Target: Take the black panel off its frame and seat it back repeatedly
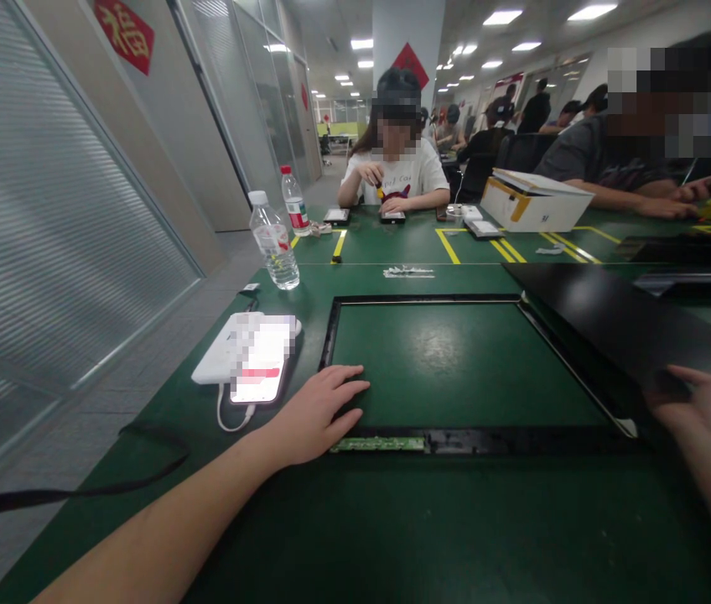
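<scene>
The left hand (325, 413), fingers loosely spread, rests at the eight-o'clock corner of a hollow, black rectangular frame (519, 440) lying on the green counter (431, 528). Toward three o'clock, the blurred right hand (701, 407) pinches a smooth, flat black panel (620, 315) by its near edge.

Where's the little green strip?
In the head view, the green strip is at the left end of the black frame's near side, right beside the left hand.
</scene>
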`<state>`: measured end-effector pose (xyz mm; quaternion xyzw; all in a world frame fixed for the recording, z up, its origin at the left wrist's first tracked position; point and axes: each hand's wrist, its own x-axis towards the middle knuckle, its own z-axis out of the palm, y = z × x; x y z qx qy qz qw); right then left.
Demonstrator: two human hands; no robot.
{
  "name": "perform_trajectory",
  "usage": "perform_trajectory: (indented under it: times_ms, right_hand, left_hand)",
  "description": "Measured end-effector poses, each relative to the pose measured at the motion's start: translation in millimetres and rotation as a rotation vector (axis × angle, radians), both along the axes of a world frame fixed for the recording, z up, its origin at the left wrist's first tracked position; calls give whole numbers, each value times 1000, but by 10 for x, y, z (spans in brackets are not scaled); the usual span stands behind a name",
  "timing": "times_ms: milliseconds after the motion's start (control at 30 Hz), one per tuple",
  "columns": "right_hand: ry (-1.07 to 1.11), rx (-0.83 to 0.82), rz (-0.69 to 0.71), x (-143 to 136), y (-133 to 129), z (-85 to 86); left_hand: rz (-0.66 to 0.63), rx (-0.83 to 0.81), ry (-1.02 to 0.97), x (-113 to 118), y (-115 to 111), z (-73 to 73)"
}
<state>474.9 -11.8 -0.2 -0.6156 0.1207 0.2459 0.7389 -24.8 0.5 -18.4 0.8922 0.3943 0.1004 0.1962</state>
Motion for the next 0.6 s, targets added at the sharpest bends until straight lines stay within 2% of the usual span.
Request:
perform_trajectory:
  times_ms: [200, 400, 600]
  right_hand:
    - [-32, -24, -64, -47, -23, 46]
    - [-29, 4, -74, -35, -29, 56]
    - [-65, 126, 35, -80, -41, 110]
  left_hand:
    - [7, 11, -17, 3, -2, -8]
    - [10, -17, 2, 22, -15, 44]
    - [18, -30, 9, 30, -18, 62]
